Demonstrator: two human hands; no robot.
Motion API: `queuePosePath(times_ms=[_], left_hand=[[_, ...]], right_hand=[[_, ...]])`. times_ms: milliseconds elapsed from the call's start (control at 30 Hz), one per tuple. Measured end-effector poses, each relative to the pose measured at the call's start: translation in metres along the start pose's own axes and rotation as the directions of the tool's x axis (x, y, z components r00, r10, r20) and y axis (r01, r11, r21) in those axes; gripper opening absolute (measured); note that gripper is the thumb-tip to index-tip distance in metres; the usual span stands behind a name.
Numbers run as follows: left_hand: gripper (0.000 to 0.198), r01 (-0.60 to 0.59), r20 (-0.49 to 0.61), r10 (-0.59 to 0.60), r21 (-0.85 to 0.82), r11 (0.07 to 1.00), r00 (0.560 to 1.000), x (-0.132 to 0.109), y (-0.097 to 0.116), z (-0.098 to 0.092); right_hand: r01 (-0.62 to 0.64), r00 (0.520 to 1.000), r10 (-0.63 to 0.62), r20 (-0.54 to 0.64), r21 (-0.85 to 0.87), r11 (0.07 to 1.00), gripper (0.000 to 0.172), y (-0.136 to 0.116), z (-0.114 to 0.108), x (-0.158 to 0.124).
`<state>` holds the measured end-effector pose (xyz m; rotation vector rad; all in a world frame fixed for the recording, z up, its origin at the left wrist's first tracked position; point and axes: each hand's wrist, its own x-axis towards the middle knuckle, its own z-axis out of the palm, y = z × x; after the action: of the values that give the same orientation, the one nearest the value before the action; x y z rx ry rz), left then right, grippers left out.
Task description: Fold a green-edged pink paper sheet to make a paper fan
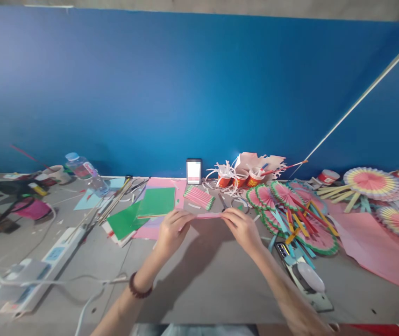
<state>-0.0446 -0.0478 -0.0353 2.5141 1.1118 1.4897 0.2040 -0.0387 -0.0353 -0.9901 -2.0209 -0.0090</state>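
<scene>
A narrow pink paper strip [208, 216] is stretched level between my two hands, above the grey table. My left hand [174, 231] pinches its left end, and a dark beaded bracelet circles that wrist. Its right end is pinched by my right hand [241, 228]. Just beyond the strip lies a row of folded pink paper with green edges [199, 198]. Green sheets [157, 202] rest on pink paper beside my left hand. Scissors, partly hidden, lie behind my right hand.
At right are paper fans [320, 238], a phone [282, 250], a white mouse-like object [309, 277] and pink sheets [378, 247]. Paper cups [255, 177] and a screen [194, 171] stand by the blue wall. At left are a bottle [85, 170], sticks and a power strip [52, 266].
</scene>
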Motion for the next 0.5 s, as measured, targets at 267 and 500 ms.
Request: queuePosePath(times_ms=[267,500], left_hand=[[0.022,-0.124,0.015,0.128,0.380,0.916,0.992,-0.019,-0.003,0.002],[0.020,-0.019,0.311,-0.070,0.272,0.962,0.948,-0.069,-0.018,0.029]], right_hand=[[0.097,0.994,-0.109,-0.033,-0.253,0.963,0.025,0.001,0.010,-0.016],[0.069,0.972,-0.019,0.233,-0.209,0.975,0.028,0.015,0.045,-0.065]])
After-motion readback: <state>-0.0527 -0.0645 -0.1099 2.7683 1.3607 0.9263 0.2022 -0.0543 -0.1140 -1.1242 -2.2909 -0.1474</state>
